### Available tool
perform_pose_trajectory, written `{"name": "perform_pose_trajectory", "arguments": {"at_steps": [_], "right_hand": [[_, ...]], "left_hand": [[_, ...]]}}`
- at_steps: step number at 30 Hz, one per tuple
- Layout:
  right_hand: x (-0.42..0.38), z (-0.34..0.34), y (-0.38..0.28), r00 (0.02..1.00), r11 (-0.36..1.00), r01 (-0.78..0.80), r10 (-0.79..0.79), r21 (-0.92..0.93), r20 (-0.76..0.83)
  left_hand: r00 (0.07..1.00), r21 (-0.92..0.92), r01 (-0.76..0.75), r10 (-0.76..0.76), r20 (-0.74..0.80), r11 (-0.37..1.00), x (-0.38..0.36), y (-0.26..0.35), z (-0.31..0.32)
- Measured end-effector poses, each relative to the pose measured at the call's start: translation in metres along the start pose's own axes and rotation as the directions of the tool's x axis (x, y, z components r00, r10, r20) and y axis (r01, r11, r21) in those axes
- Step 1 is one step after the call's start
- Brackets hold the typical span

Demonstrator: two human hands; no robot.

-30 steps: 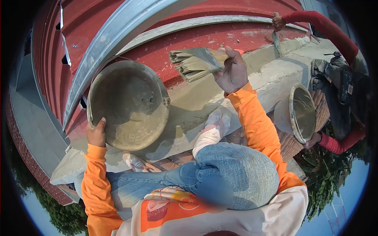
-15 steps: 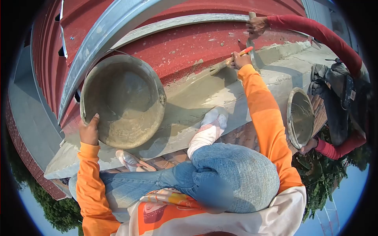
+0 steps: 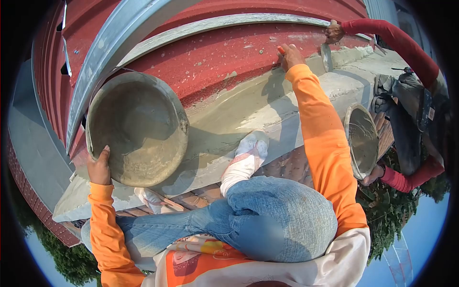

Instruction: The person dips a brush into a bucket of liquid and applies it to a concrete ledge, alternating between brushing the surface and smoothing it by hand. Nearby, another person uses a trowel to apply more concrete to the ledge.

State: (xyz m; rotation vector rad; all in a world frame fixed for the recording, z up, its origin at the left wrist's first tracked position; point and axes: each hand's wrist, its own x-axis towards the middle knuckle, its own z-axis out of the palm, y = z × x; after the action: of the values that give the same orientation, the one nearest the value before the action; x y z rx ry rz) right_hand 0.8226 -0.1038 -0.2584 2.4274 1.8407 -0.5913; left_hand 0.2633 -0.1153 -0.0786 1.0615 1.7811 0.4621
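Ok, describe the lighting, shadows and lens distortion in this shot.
Head view: hard sunlight; the right arm's shadow falls on the wet cement ledge, and the mortar pan shades the ledge beside it. Fisheye lens bends the red wall and metal trim; corners are black.

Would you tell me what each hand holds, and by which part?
The left hand grips the mortar pan by its lower rim; the right hand holds an orange-handled brush by the handle.

Your head camera looks steeply down, close over your knees, facing the ledge and red roof.
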Motion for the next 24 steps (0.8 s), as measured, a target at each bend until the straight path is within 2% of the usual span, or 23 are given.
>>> {"name": "perform_pose_trajectory", "arguments": {"at_steps": [1,3,5,6,7,9,10,11,12,13,14,15,17,18,19,20,21,23,24], "right_hand": [[-0.003,0.013,0.0,1.0,1.0,-0.002,0.002,-0.002,-0.003],[-0.01,0.043,-0.004,0.979,0.972,0.074,-0.028,-0.225,0.2],[-0.047,0.041,-0.046,0.976,0.973,0.178,-0.155,-0.149,0.154],[-0.066,0.04,-0.068,0.944,0.95,0.295,-0.273,-0.102,0.187],[-0.088,0.034,-0.096,0.919,0.928,0.37,-0.36,-0.036,0.159],[-0.12,0.018,-0.143,0.81,0.838,0.533,-0.545,0.117,0.216],[-0.129,0.009,-0.159,0.772,0.791,0.552,-0.604,0.266,0.196],[-0.128,0.008,-0.166,0.773,0.794,0.549,-0.601,0.261,0.202],[-0.128,0.008,-0.171,0.774,0.697,0.513,-0.628,0.5,0.082],[-0.128,0.006,-0.174,0.783,0.537,0.465,-0.62,0.704,-0.043],[-0.119,0.002,-0.17,0.892,0.582,0.308,-0.451,0.752,-0.017],[-0.102,0.007,-0.155,0.955,0.611,0.077,-0.271,0.788,0.117],[-0.057,0.029,-0.102,0.933,0.543,-0.343,0.101,0.766,0.346],[-0.039,0.032,-0.073,0.874,0.427,-0.485,0.279,0.764,0.399],[-0.009,0.064,-0.018,0.828,0.602,-0.556,0.462,0.573,0.318],[0.003,0.051,0.009,0.828,0.763,-0.551,0.549,0.339,0.109],[0.001,0.012,0.005,0.774,0.731,-0.612,0.632,0.302,0.039],[0.011,0.015,0.048,0.761,0.748,-0.566,0.636,0.346,-0.13],[0.008,0.011,0.05,0.763,0.75,-0.566,0.634,0.344,-0.127]], "left_hand": [[1.0,-0.002,-0.003,0.003,0.002,1.0,0.001,0.0,-0.001],[1.0,-0.023,0.022,-0.021,0.019,0.999,0.001,-0.001,-0.002],[1.0,-0.028,0.012,-0.012,0.012,1.0,0.0,0.0,0.0],[1.0,-0.031,0.005,-0.005,0.003,1.0,-0.001,0.0,0.0],[1.0,-0.037,0.004,-0.004,0.004,0.999,-0.001,0.002,0.001],[1.0,-0.049,0.017,-0.017,0.009,0.999,-0.001,0.005,0.003],[1.0,-0.056,0.02,-0.019,0.016,0.998,0.0,0.006,0.004],[0.999,-0.054,0.03,-0.029,0.021,0.998,0.0,0.006,0.003],[0.999,-0.05,0.038,-0.037,0.025,0.998,0.001,0.006,0.002],[0.999,-0.047,0.039,-0.038,0.028,0.998,0.002,0.002,0.0],[1.0,-0.043,0.024,-0.023,0.021,0.999,0.003,-0.003,-0.002],[1.0,-0.041,0.008,-0.007,0.012,0.999,0.005,-0.006,-0.004],[1.0,-0.046,0.004,-0.004,0.014,0.999,0.003,-0.001,-0.001],[1.0,-0.05,0.005,-0.004,0.016,0.999,0.002,0.0,-0.001],[1.0,-0.049,0.011,-0.01,0.013,0.999,0.002,-0.002,-0.002],[1.0,-0.038,0.009,-0.009,0.016,0.999,0.003,-0.002,-0.003],[1.0,-0.029,0.006,-0.006,0.021,1.0,0.003,-0.003,-0.004],[1.0,-0.035,-0.001,0.002,0.017,0.999,0.003,-0.003,-0.003],[1.0,-0.04,-0.01,0.011,0.015,0.999,0.003,-0.003,-0.002]]}}
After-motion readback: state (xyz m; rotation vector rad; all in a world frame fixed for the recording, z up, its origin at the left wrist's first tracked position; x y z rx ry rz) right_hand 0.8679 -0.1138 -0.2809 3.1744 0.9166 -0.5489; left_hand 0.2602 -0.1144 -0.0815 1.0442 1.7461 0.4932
